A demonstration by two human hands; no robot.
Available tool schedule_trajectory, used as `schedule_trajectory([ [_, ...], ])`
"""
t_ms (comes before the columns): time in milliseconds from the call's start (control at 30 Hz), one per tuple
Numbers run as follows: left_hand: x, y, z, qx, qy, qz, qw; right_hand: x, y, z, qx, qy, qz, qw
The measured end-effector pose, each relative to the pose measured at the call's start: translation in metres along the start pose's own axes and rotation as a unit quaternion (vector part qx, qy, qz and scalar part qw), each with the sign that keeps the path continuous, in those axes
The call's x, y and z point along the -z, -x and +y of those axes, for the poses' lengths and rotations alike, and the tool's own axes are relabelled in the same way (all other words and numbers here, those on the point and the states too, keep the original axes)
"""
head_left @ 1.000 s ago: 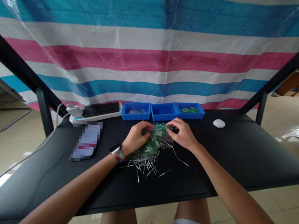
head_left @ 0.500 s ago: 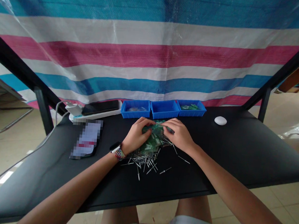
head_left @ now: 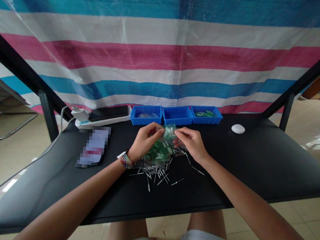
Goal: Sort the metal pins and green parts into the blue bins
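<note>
Between both hands a small clear plastic bag with green print (head_left: 170, 131) is stretched above the pile. My left hand (head_left: 146, 139) pinches its left edge between thumb and fingers. My right hand (head_left: 191, 142) pinches the right edge; whatever lies under its curled fingers is hidden. Below them lie more green-printed plastic bags (head_left: 160, 151), heaped on the black table. Silver pop rivets (head_left: 156, 171) spread out from the near side of this heap, and a few lie loose to the right.
Behind my hands stand a left blue bin (head_left: 145, 121) holding clear plastic, a middle blue bin (head_left: 177, 120), and a right blue bin (head_left: 206, 120) with green-printed bags. A phone (head_left: 94, 148) and power strip (head_left: 104, 122) are left; a white mouse (head_left: 238, 129) is right.
One small bag has been lifted off the heap and drawn taut between my hands. My fingers have closed into pinches on its edges. The rivets lie unchanged.
</note>
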State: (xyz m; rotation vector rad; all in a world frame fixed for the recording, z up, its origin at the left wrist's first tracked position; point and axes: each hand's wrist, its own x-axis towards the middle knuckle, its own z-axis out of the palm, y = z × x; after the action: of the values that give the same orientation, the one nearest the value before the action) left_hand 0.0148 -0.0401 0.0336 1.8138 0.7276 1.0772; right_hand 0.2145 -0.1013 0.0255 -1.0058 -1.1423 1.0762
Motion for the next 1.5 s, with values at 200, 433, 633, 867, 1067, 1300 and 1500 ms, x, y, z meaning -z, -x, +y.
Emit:
schedule_trajectory([
  [200,-0.0029,-0.0005,0.0035,0.026,0.071,-0.024,0.997,0.0041,0.0006,-0.0015,-0.024,0.029,-0.012,0.999],
  [433,-0.0034,0.0009,0.0006,0.049,0.119,-0.077,0.989,0.0054,-0.0003,-0.0014,-0.049,0.0,-0.001,0.999],
  [633,-0.0035,0.0013,-0.0026,0.049,0.121,-0.085,0.988,0.0043,-0.0005,-0.0042,-0.048,-0.02,-0.03,0.998],
  [867,-0.0018,-0.0001,-0.003,0.052,0.128,-0.084,0.987,0.0054,-0.0018,-0.0039,-0.04,-0.025,-0.024,0.999],
  [1067,-0.0026,0.0001,-0.0047,0.059,0.128,-0.086,0.986,0.0061,-0.0019,-0.0054,-0.042,-0.034,-0.04,0.998],
  [1300,-0.0029,0.0007,-0.0018,0.058,0.133,-0.087,0.986,0.0065,-0.0027,-0.006,-0.032,-0.019,-0.041,0.998],
  [1500,-0.0026,0.0004,0.0019,0.061,0.126,-0.085,0.987,0.0056,-0.0014,-0.0036,-0.037,-0.014,-0.078,0.996],
])
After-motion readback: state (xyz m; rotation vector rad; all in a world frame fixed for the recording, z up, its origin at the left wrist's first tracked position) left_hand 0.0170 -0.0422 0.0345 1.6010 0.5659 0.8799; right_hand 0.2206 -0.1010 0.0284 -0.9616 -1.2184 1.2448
